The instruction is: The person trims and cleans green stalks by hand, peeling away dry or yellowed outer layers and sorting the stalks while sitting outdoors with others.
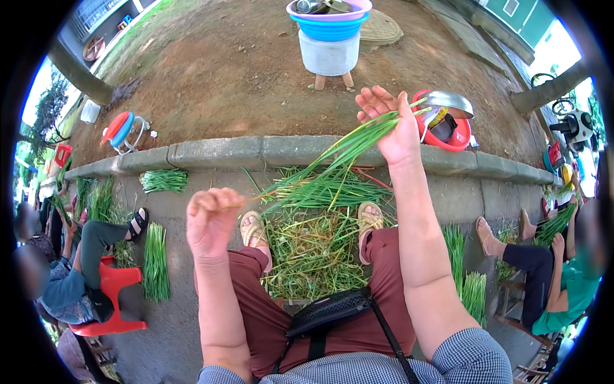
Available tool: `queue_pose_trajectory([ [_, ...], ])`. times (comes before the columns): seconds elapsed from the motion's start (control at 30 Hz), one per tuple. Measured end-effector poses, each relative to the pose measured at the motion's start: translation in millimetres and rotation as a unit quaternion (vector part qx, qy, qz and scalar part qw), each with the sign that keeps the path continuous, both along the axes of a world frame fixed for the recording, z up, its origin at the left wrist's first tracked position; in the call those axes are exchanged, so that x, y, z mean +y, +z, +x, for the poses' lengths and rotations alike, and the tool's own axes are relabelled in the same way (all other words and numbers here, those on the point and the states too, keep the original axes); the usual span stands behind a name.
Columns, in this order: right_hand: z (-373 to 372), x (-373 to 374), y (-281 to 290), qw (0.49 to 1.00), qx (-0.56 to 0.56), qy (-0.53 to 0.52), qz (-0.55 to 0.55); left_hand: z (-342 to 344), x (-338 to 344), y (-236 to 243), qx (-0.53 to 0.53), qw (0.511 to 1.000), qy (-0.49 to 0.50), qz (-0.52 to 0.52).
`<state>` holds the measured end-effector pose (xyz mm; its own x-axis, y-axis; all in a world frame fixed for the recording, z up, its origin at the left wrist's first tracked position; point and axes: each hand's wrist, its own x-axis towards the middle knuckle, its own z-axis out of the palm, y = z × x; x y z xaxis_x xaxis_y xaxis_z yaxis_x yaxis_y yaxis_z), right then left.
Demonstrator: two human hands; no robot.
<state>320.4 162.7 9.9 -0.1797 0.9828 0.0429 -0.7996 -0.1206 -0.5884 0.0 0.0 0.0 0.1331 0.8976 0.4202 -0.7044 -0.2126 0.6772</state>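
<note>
Beyond both hands spread a wide patch of bare brown ground (243,70), bounded on the near side by a concrete curb (256,152) that ran just under the raised right hand. Far past the hands, a white stool (329,56) carried stacked blue and purple basins (330,19). Below and between the hands, a heap of green trimmings (313,256) lay on the pavement between the person's sandalled feet.

To the left of the left hand, a seated person (83,269) in dark trousers sat on a red plastic chair (114,297), with bundles of green chives (155,262) laid flat on the pavement close by. To the right of the right hand, another person (563,281) in a green top held greens of their own. Just right of the right hand stood a red basin (457,131) on the curb, with a metal bowl (449,100) resting on it.

The right hand (391,125) was lifted, its thumb pinning a bunch of green chive stalks (345,150) against the palm while the fingers stood spread. The stalks slanted down toward the left hand (211,221), which was clenched around their thin pale ends, so the bunch stretched between the two hands above the heap.
</note>
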Motion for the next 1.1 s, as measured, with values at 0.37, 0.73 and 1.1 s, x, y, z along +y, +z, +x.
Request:
queue_pose_trajectory([
  [0.37,10.2,3.4,-2.5,1.0,0.002,0.001,0.027,-16.6,-65.2,11.2,0.066,0.988,0.137,-0.016],
  [0.73,4.4,-3.2,6.5,0.989,0.027,0.08,0.119,102.6,-77.6,-39.5,0.827,0.544,0.068,0.125],
  [1.1,10.4,-1.9,7.2,0.991,0.014,0.075,0.114,78.2,-33.5,80.8,0.592,0.788,0.144,0.086],
])
